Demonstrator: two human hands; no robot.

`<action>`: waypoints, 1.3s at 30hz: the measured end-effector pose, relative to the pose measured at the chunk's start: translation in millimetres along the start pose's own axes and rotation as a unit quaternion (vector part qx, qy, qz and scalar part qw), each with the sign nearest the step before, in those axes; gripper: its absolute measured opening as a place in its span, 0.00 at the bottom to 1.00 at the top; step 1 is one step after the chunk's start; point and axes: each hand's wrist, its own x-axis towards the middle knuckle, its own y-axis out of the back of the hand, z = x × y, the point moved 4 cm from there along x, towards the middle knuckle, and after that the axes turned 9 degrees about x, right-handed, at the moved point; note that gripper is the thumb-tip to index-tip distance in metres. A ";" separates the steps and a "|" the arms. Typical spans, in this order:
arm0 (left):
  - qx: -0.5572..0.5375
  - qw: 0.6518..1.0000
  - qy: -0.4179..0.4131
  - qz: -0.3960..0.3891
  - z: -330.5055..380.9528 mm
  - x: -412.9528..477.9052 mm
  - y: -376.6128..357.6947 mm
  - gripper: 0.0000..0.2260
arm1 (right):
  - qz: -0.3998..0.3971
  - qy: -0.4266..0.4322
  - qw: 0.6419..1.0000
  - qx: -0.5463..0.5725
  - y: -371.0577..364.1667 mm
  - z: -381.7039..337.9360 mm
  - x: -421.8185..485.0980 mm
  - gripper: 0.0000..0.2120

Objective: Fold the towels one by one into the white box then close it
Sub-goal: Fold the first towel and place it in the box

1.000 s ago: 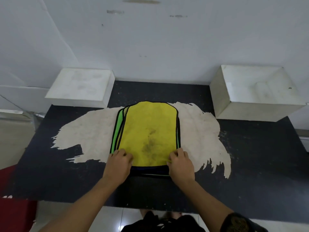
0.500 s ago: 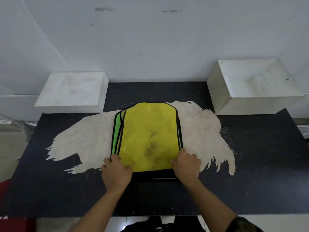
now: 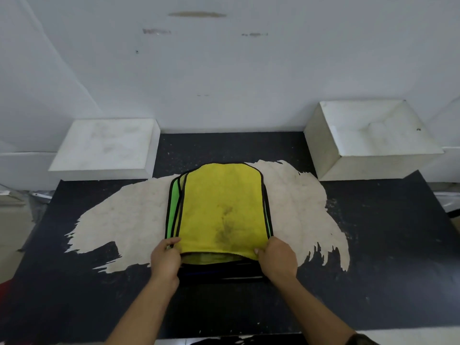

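The left hand and right hand are each pinching a near corner of the yellow towel, holding its edge raised above the stack between them.

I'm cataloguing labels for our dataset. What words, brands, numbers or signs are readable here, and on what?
No readable text anywhere.
yellow towel: dark stains only, no label in view.
white box at right: smudges, no print.
wall: scuff marks, not letters.
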 end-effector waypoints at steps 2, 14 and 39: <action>-0.071 0.992 0.053 -0.089 11.8 -2.2 -3.8 0.17 | 0.009 0.006 1.000 -0.011 2.7 0.1 0.9 0.10; -0.224 0.958 0.095 -0.151 55.2 -27.7 -6.7 0.12 | 0.079 0.337 0.935 -0.081 -11.8 -59.3 -25.5 0.24; 0.141 0.973 -0.169 0.066 56.2 -25.6 10.2 0.04 | -0.209 -0.115 0.875 0.421 43.2 -17.3 14.9 0.27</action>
